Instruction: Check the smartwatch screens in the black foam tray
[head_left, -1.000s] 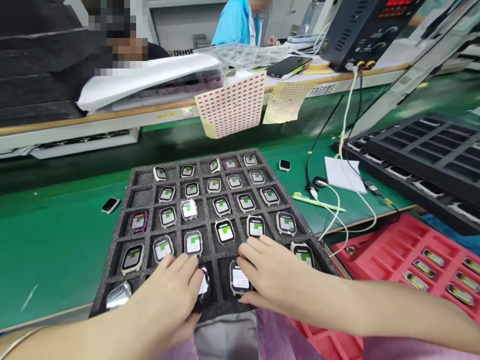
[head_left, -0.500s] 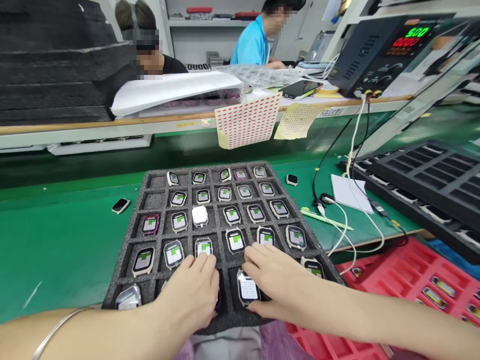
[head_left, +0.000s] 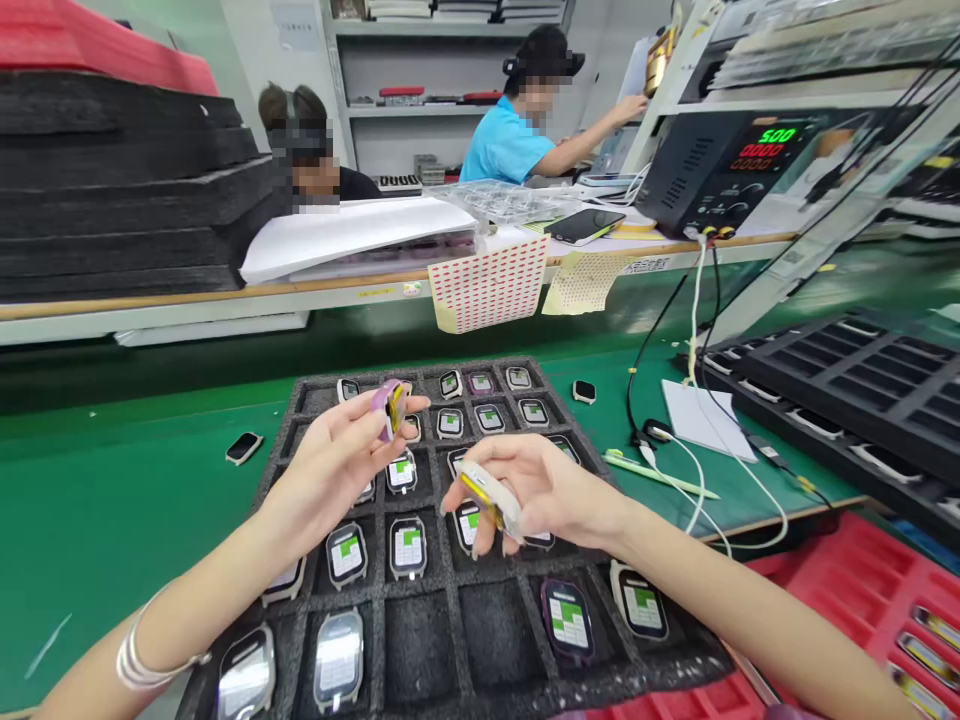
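I'm watching remotely; left hand (head_left: 337, 470) is pinching the purple watch body (head_left: 391, 408) btwn thumb and fingertips, closed tight on it, holding it edge-on above the far rows of the foam tray (head_left: 451, 610); right hand (head_left: 547, 490) is clamping the white watch body (head_left: 491, 497), fingers curled round it, hovering over the middle rows just right of the left hand.

My read: the grip is working best w/ pads on the case edges only, off the glass; both units hanging over the foam means a slip is landing soft, not on the green belt (head_left: 112, 500).

Outward: lit watches are sitting in most cells, e.g. a purple lit unit (head_left: 568, 618) near right; a couple of near cells are showing bare foam; one loose watch (head_left: 244, 447) is lying on the belt left of the tray; cables (head_left: 694, 300) are running from the far-right power supply (head_left: 739, 170) down to the belt; a red tray (head_left: 847, 600) is sitting near right, a black tray (head_left: 862, 380) beyond it; a sticker sheet (head_left: 491, 283) is hanging off the far bench, where two co-workers are sitting.

Hard to make out: both held screens are facing away; the hands are covering several cells; glare is washing out the near-left units; the tray's near edge and the red tray are running out of frame.
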